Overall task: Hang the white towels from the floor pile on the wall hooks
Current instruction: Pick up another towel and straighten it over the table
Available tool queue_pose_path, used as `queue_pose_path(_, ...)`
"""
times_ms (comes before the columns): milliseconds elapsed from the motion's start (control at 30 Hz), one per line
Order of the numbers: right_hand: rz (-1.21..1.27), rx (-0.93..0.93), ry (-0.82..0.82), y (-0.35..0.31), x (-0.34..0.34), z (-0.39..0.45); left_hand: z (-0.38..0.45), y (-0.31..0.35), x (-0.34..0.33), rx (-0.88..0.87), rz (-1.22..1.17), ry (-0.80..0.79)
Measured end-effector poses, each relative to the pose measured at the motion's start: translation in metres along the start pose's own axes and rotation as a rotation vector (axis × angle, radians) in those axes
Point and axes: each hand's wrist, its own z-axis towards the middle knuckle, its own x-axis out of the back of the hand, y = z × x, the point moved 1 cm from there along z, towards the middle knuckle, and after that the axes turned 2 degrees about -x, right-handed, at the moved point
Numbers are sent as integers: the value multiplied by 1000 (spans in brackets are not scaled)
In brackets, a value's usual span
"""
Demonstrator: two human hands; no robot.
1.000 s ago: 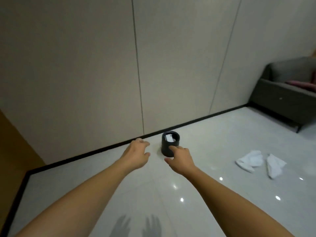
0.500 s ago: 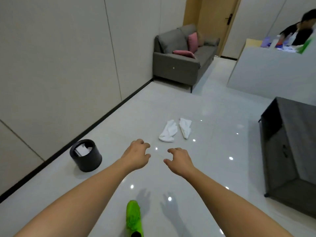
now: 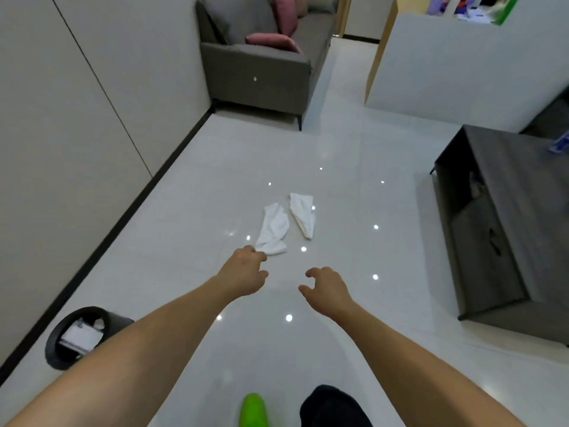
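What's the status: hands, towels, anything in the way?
Left hand and right hand loosely curled, holding nothing. Two white towels on the floor ahead, untouched. No obstacle between; black bin off left.

The single head-worn camera looks forward and down from standing height along the glossy pale tiled floor (image 3: 354, 155). The grey fabric sofa (image 3: 258, 75) stands far ahead, and both bare forearms reach in from the bottom edge.

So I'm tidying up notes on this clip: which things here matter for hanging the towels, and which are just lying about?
For the job:
left towel
right towel
left hand, empty
right hand, empty
No wall hooks show in this view.

Just lying about:
black bin
sofa
pink cushions
dark cabinet
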Motion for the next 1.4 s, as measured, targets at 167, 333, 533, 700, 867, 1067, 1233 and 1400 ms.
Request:
queue_pose_path(167,16,-39,-40,-6,14,108,101,-11,7,-1,12,-63)
queue_pose_path(333,62,-49,-92,-7,26,249,225,-27,13,52,29,-129)
queue_pose_path(533,81,-79,-244,-3,31,388,358,-37,19,155,-9,-188)
queue_pose_path(700,78,-120,-333,3,16,476,435,-54,-5,192,-71,-250)
queue_pose_path(867,38,-156,-407,29,-49,562,505,-108,-78,224,-101,-353)
queue_pose_path(1067,101,-323,-462,88,-189,685,609,-210,-209,240,-89,-471)
queue_pose_path(1233,256,-497,-433,131,-297,773,674,-281,-302,257,-57,-541)
queue_pose_path(1400,341,-509,-370,155,-362,824,714,-324,-350,264,-1,-600)
